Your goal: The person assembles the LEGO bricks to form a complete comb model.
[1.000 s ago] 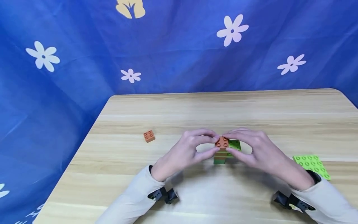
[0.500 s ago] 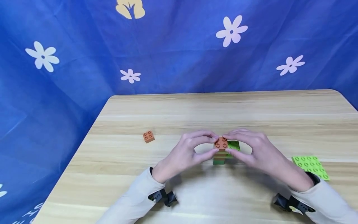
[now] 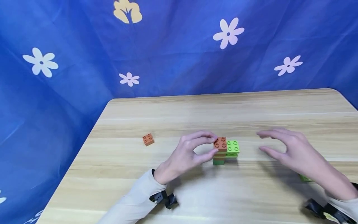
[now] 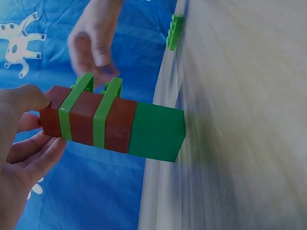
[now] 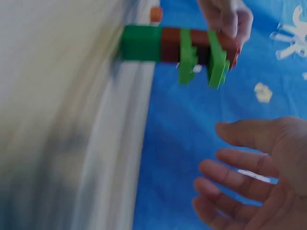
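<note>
"Pinching a brick stack (image 3: pixel 223 154) by its topmost brown brick (image 3: pixel 220 143), the left hand (image 3: pixel 185 152) appeared just below the center of the head view."

"And the right hand (image 3: pixel 293 147)?"

"Unclasped and grasping nothing, at the right of the frame. Its thumb stood spread from its loosely bent fingers, well apart from the stack."

"Which hand was nearer?"

"The left, in contact. In the head view the stack lay immediately right of its fingertips and left of the other hand's, so it stood between the two."

"Which way did it point?"

"Upward. Its long axis rose upright from the wooden table (image 3: pixel 195 112), a dark green block (image 4: pixel 157 132) at the foot and brown bricks above. Two light green plates (image 3: pixel 233 147) jutted sideways across that axis, toward the right hand, with a gap between them."

"What else was in frame?"

"A loose brown brick (image 3: pixel 148 139) lay left of center, apart from both hands. A green baseplate (image 3: pixel 305 178), lower right, was mostly hidden by the right forearm (image 3: pixel 330 180)."
</note>
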`<state>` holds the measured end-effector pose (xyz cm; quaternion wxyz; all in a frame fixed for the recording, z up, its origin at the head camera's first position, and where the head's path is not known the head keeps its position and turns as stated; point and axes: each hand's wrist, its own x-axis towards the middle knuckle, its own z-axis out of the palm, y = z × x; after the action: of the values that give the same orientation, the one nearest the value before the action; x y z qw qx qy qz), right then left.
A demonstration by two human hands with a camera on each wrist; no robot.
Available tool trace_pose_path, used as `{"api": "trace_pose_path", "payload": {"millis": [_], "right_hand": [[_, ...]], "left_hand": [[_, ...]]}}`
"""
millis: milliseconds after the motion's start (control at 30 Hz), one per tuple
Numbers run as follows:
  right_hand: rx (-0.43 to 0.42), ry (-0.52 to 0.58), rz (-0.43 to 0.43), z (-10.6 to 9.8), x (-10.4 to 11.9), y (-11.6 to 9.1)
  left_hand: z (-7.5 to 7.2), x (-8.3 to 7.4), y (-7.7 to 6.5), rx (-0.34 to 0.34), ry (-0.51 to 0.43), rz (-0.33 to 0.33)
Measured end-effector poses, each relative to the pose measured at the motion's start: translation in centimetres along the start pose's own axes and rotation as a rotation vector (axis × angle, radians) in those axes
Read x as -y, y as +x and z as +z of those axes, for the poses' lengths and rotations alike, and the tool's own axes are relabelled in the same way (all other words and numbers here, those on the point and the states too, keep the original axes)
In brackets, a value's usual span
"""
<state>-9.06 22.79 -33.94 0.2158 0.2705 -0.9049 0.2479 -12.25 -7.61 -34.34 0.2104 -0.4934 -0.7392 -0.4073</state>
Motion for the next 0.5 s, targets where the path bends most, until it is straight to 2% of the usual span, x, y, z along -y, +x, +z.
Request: {"api": "trace_pose_path", "payload": {"millis": [133, 267, 367, 500], "right_hand": [[0.032, -0.136, 0.072, -1.0, -2.6, -2.6], [0.135, -0.253, 0.181, -2.1, -4.9, -4.6], [0.182, -0.306, 0.250, -2.5, -6.2, -5.9], [0.193, -0.333, 0.338, -2.6, -7.1, -7.8]], "left_hand": [[-0.1, 0.2, 0.0, -0.006, -0.006, -0.017], [-0.2, 0.3, 0.1, -0.015, -0.008, -0.018], [-0.2, 0.5, 0.3, -0.019, -0.007, -0.006], [-0.1, 0.6, 0.4, -0.013, -0.014, 0.006]]}}
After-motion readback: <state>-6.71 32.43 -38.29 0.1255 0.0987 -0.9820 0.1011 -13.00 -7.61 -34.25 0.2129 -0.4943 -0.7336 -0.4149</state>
